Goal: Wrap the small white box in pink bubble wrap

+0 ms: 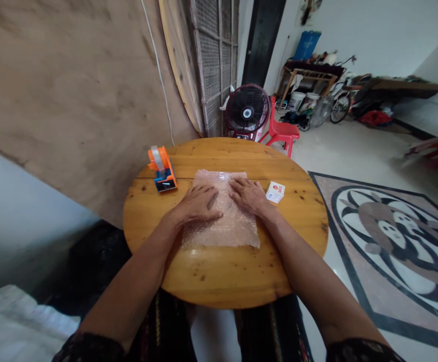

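Observation:
A sheet of pinkish, see-through bubble wrap (222,231) lies flat on the round wooden table (219,286). My left hand (200,202) rests on its left part, palm down with fingers spread. On the upper right part lies my right hand (247,193), its fingers stretched toward the middle. Just right of that hand stands a small white box (275,191) with a red mark and a barcode. An orange and blue tape dispenser (161,170) with a roll of tape sits at the table's left edge, apart from both hands.
Behind the table stand a dark red fan (247,111) and a red plastic chair (282,129). A plywood panel (83,90) rises close along the left side. At the back right are a cluttered wooden table (313,68) and a bicycle (340,106).

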Action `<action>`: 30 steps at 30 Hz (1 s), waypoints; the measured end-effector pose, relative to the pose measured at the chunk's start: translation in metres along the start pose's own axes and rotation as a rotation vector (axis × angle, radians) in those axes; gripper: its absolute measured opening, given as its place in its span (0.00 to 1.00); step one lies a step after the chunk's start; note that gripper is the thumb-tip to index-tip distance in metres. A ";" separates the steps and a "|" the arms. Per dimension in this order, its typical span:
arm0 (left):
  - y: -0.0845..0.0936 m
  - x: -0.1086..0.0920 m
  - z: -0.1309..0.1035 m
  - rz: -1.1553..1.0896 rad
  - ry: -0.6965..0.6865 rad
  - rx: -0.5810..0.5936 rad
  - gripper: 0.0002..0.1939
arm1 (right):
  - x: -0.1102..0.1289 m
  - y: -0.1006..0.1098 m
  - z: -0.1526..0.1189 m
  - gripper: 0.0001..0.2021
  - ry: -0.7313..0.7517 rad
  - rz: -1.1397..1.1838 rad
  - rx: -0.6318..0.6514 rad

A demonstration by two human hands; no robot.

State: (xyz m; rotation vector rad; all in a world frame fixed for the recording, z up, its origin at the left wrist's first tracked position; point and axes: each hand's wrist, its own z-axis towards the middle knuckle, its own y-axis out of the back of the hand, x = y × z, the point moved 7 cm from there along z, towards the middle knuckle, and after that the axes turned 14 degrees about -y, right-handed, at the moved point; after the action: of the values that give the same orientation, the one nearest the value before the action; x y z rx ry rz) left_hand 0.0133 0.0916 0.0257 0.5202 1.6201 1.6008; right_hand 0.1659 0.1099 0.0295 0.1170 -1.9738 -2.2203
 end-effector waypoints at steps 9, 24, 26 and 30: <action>0.002 -0.008 0.003 -0.050 -0.080 -0.035 0.32 | 0.000 0.003 -0.001 0.23 0.000 0.014 0.000; -0.006 -0.004 0.000 -0.074 -0.049 0.060 0.42 | 0.006 0.011 -0.007 0.20 -0.010 0.059 -0.052; -0.007 -0.003 0.000 -0.072 -0.044 0.067 0.42 | 0.007 0.014 -0.007 0.19 -0.013 0.071 -0.060; -0.006 -0.004 -0.001 -0.070 -0.041 0.069 0.42 | 0.007 0.015 -0.006 0.18 -0.023 0.102 -0.067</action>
State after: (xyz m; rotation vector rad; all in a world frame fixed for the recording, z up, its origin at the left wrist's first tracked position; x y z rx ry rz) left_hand 0.0164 0.0878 0.0209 0.5224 1.6496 1.4784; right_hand 0.1613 0.1015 0.0442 -0.0173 -1.8699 -2.2294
